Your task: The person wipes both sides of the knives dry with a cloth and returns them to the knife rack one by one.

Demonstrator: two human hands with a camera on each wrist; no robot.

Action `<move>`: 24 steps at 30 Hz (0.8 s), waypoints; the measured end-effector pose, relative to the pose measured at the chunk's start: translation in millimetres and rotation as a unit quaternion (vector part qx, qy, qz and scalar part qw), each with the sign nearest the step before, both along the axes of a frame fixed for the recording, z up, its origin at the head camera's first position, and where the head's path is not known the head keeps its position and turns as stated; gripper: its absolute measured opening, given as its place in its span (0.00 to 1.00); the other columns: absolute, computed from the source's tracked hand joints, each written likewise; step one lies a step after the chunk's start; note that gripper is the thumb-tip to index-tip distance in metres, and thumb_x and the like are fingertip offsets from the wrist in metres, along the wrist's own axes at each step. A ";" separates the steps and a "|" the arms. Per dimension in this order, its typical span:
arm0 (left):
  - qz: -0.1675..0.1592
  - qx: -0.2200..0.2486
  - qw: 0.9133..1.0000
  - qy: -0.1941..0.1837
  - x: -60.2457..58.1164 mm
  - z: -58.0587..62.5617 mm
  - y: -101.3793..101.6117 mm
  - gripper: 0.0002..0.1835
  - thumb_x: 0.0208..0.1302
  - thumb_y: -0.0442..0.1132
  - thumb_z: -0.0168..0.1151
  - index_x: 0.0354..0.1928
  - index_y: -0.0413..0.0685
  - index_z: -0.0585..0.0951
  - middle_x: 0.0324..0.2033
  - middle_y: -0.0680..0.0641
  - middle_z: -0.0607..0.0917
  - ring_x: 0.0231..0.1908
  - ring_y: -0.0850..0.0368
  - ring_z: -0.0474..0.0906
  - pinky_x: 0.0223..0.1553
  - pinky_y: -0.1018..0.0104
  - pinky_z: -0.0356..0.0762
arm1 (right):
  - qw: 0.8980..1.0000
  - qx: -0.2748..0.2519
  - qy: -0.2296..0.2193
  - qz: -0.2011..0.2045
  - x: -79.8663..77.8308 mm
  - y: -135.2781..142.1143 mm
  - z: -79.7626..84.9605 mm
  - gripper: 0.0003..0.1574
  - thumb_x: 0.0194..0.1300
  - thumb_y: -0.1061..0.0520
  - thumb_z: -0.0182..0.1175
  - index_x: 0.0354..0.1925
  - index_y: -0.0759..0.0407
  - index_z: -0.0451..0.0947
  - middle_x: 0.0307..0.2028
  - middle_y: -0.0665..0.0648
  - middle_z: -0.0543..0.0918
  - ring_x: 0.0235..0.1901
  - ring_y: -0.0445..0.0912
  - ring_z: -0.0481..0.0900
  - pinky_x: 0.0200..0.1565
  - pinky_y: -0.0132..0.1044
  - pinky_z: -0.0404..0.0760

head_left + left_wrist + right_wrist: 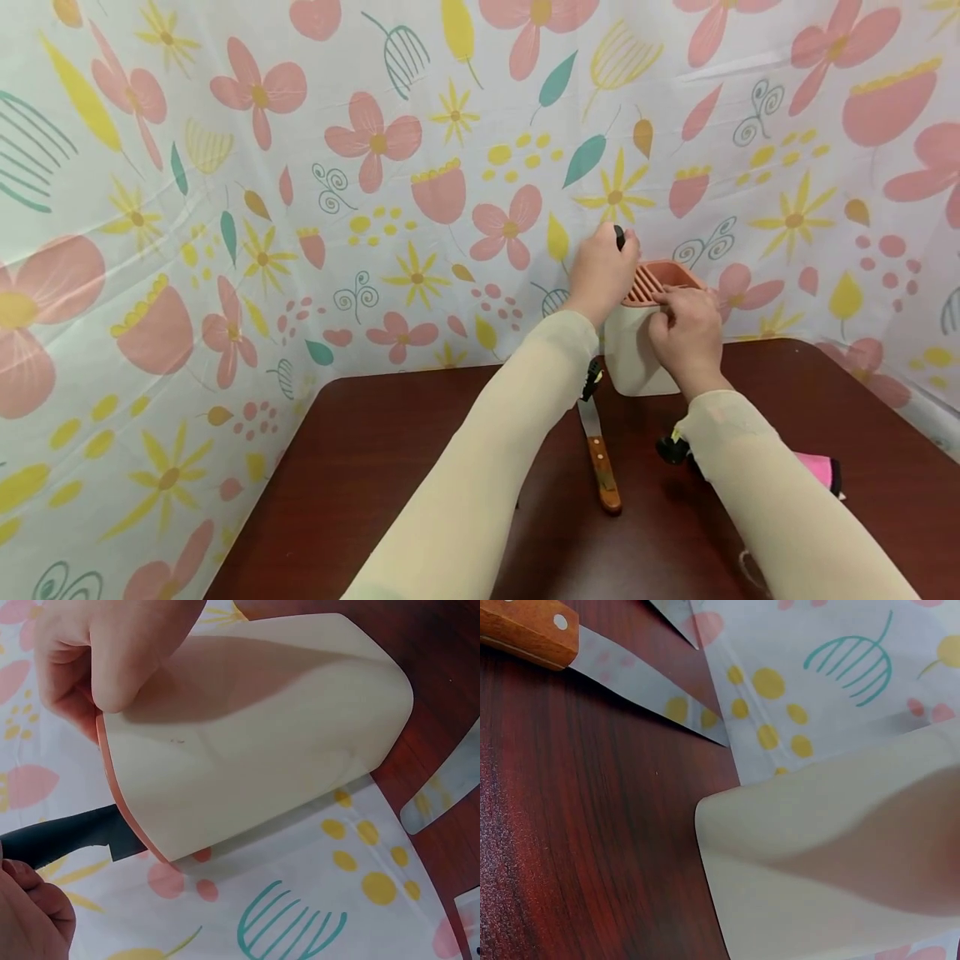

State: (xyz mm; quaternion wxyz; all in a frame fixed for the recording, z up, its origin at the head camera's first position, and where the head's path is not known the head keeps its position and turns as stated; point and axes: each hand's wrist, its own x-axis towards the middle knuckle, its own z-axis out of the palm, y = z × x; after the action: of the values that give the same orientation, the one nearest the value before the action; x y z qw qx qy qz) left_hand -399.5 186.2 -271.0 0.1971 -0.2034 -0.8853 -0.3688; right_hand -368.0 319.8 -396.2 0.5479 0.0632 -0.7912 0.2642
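Observation:
My left hand (602, 271) grips the black handle (67, 831) of a knife at the left side of a cream knife holder (255, 742). The knife's lower part goes in at the orange slotted rim (643, 286), so its blade is hidden. With my right hand (688, 333) I hold the front edge of that rim; in the left wrist view the thumb lies against the cream wall. The holder stands upright on the table. A knife with a riveted wooden handle (604, 475) lies in front of it, its blade (649, 686) pointing toward the back edge.
The dark red-brown table (420, 467) ends at a flower-printed cloth (375, 208) hung behind it. Part of another metal blade (676, 616) shows beside the wooden-handled knife. A pink item with a black edge (819, 469) is partly hidden behind my right forearm.

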 end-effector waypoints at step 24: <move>0.033 -0.004 0.999 -0.028 -7.4 5.4 6.2 0.17 0.81 0.57 0.43 0.34 0.59 0.71 0.28 0.61 0.85 0.16 0.59 0.73 0.17 0.64 0.66 | 1.000 -0.022 0.003 0.001 0.1 -1.5 0.5 0.19 0.62 0.65 0.53 0.43 0.68 0.88 0.48 0.69 0.88 0.51 0.65 0.82 0.67 0.60 0.69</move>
State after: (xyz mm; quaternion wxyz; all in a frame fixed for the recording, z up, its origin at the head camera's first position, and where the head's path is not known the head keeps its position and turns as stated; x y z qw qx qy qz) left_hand -407.0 192.3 -265.5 0.1834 -0.1644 -0.8981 -0.3644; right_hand -367.8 318.3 -395.8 0.5512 0.0530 -0.7834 0.2823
